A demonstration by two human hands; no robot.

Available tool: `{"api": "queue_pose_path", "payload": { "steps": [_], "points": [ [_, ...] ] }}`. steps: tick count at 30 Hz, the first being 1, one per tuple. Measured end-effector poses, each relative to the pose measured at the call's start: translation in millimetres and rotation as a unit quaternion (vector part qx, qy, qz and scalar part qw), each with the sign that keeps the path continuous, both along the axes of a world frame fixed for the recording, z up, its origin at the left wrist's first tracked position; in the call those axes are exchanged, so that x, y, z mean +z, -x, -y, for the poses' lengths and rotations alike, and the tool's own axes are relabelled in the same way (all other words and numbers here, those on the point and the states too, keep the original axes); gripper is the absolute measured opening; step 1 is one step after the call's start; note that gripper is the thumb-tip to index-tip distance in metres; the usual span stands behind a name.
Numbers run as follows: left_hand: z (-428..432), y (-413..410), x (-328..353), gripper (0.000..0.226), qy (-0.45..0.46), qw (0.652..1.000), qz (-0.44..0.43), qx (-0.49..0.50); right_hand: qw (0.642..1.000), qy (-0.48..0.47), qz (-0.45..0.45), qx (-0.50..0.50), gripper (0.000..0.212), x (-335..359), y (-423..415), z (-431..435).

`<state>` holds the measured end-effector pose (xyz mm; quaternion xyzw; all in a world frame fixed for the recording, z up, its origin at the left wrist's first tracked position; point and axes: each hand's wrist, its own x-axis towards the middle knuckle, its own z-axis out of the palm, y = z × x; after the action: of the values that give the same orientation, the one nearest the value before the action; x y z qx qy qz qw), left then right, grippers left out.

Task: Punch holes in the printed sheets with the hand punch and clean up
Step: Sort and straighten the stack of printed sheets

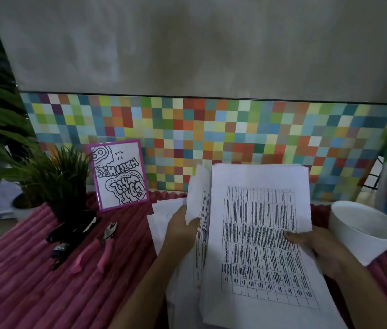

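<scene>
While both hands are on the paper, head view: two hands, one stack of printed sheets (pixel 261 233), one hand punch (pixel 100 248).

The left hand (pixel 180 231) has its fingers curled round a few sheets peeled up from the stack's left edge. The right hand (pixel 313 248) pinches the right edge, thumb on top, fingers hidden under the paper. The stack sits between the two grips, raised off the pink ribbed cloth (pixel 21 281). Its long axis runs away from the person, top edge toward the tiled strip (pixel 211 129), leaning slightly left.

More loose white sheets (pixel 161 217) lie under and beyond the left hand; number unclear.

The punch lies well left of the left hand, flat on the cloth. Two pink handles point back at the person, and the metal jaws point toward the wall.

Left of the punch again are black tools (pixel 69 236), count unclear. Beyond them stand one potted plant (pixel 62 181) and one framed card (pixel 119 176).

One white tub (pixel 363 231) stands just right of the right hand.
</scene>
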<state>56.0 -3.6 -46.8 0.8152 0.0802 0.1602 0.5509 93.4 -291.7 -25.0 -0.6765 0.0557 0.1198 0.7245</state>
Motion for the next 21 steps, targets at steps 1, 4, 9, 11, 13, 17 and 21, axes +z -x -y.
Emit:
{"api": "queue_pose_path", "payload": {
  "steps": [1, 4, 9, 11, 13, 17, 21],
  "points": [
    [2, 0, -2, 0.036, -0.007, 1.0, 0.029, 0.001, 1.0, -0.013, 0.001, 0.008, 0.046, 0, 0, 0],
    [8, 7, 1, 0.043, -0.031, 0.994, 0.102, -0.001, 0.998, -0.049, 0.018, 0.02, 0.038, 1, 0, 0],
    [0, 7, 16, 0.039, 0.178, 0.976, 0.126, 0.0, 0.993, -0.091, 0.072, 0.026, 0.053, 0, -1, -3],
    [-2, 8, 22, 0.044, 0.241, 0.963, 0.121, -0.014, 0.991, -0.105, 0.085, 0.023, 0.057, 0, 0, -6],
    [-3, 9, 23, 0.048, 0.28, 0.952, 0.118, -0.025, 0.987, -0.119, 0.103, 0.011, 0.069, -2, -2, -8],
    [-2, 7, 22, 0.065, 0.311, 0.943, 0.112, -0.045, 0.983, -0.144, 0.116, -0.008, 0.064, -4, -4, -13],
    [-1, 3, 18, 0.05, 0.334, 0.933, 0.112, -0.076, 0.982, -0.147, 0.113, 0.014, 0.05, -4, -2, -14]
  ]
}}
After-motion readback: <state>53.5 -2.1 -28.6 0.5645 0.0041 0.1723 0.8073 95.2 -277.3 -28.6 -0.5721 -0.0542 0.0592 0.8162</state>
